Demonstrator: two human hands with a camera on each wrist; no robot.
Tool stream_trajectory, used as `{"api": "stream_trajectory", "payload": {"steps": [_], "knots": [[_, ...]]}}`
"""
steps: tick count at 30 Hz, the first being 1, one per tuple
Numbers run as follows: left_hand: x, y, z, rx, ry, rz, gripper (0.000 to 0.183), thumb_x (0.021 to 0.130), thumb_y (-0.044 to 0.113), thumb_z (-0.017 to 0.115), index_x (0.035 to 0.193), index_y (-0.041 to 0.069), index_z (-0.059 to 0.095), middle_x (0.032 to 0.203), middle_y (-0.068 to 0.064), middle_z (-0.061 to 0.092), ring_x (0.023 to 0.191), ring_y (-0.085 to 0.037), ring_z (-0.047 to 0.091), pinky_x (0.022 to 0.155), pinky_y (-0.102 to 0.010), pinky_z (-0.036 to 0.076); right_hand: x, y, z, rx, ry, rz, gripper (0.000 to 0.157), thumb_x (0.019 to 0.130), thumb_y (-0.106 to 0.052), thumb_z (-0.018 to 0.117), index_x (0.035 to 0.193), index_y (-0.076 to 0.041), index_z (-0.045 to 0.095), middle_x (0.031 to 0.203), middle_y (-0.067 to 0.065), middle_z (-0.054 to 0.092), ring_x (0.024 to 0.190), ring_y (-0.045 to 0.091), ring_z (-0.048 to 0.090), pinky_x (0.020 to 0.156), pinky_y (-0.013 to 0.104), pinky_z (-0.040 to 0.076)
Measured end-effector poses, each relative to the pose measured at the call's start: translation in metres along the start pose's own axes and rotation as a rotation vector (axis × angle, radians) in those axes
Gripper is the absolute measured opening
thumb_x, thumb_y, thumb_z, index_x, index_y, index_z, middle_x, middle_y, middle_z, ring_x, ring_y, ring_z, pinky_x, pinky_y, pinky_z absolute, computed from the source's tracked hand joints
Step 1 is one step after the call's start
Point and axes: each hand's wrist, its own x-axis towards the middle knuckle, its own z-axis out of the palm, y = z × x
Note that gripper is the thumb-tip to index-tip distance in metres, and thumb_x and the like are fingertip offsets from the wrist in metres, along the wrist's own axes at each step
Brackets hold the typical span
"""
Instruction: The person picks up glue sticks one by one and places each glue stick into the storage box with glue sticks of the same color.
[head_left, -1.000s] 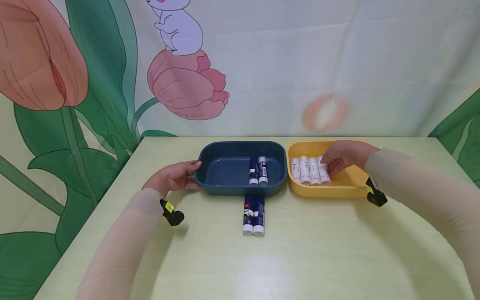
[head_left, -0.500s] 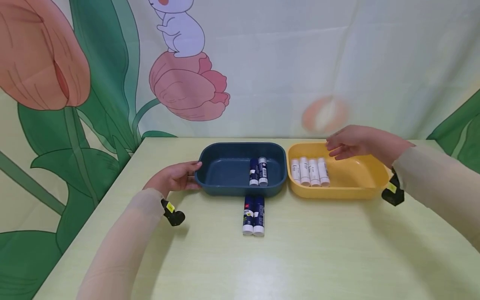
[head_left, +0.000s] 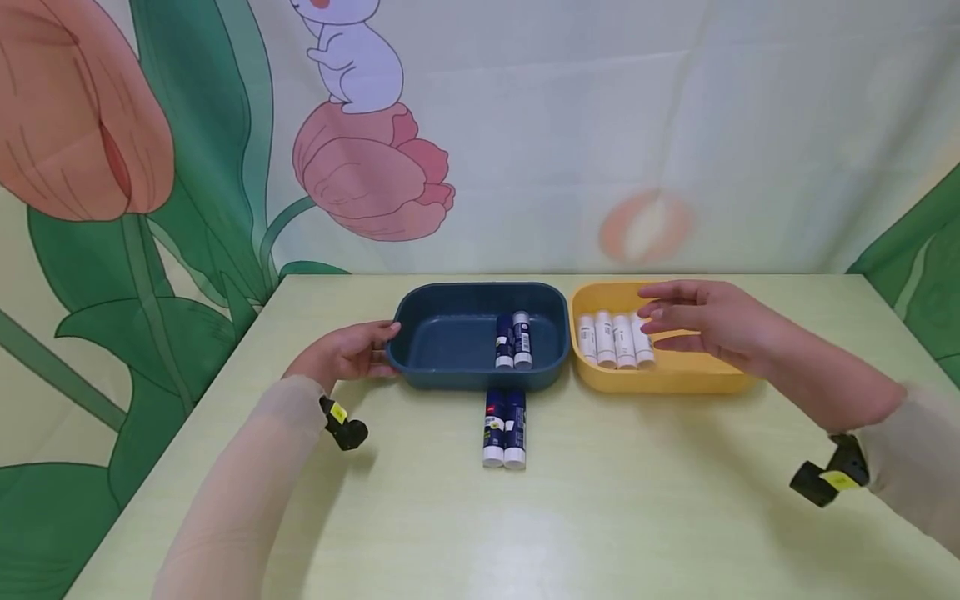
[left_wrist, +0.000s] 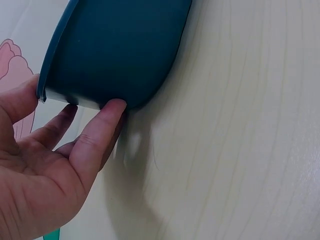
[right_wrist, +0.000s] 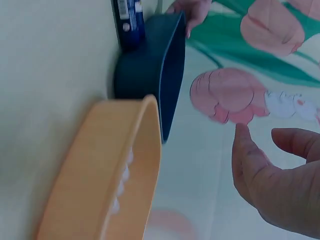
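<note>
My left hand (head_left: 352,352) grips the left end of a dark blue tray (head_left: 442,382), thumb at the rim (left_wrist: 41,92) and fingers against the outer wall. Two blue glue sticks (head_left: 513,342) with white ends lie side by side in that tray's right part. On the table in front of it are two more blue glue sticks (head_left: 504,429). My right hand (head_left: 708,321) hovers over the yellow tray (head_left: 660,382), holding nothing, fingers loosely extended and apart. Several white glue sticks (head_left: 615,340) lie in a row at the yellow tray's left side.
Both trays stand next to each other near the back of a pale wooden table (head_left: 600,517). Behind the table hangs a cloth (head_left: 525,150) printed with tulips and a white rabbit. A small black camera sits on each wrist.
My right hand has left the white glue sticks, lifted out of the yellow tray and shifted nearer to me, its fingers spreading. The left hand stays at the blue tray.
</note>
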Motion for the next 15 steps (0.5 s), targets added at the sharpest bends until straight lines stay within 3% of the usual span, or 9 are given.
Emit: {"api": "stream_trajectory", "payload": {"steps": [8, 15], "knots": [[0.0, 0.001, 0.0, 0.009, 0.003, -0.009, 0.064, 0.111, 0.033, 0.04, 0.166, 0.019, 0.012, 0.127, -0.005, 0.048, 0.096, -0.013, 0.059, 0.079, -0.025, 0.064, -0.016, 0.011, 0.057, 0.03, -0.014, 0.002, 0.058, 0.104, -0.017, 0.06, 0.155, -0.002, 0.039, 0.133, 0.011, 0.058, 0.105, 0.008, 0.067, 0.096, 0.03, 0.06], [-0.001, 0.001, 0.001, 0.005, 0.017, -0.01, 0.063, 0.11, 0.034, 0.041, 0.166, 0.019, 0.015, 0.124, -0.004, 0.049, 0.093, -0.012, 0.06, 0.078, -0.024, 0.063, -0.013, 0.022, 0.106, 0.099, -0.022, 0.009, 0.054, 0.103, -0.015, 0.06, 0.152, 0.001, 0.043, 0.138, 0.021, 0.057, 0.109, 0.016, 0.067, 0.098, 0.035, 0.061]]}}
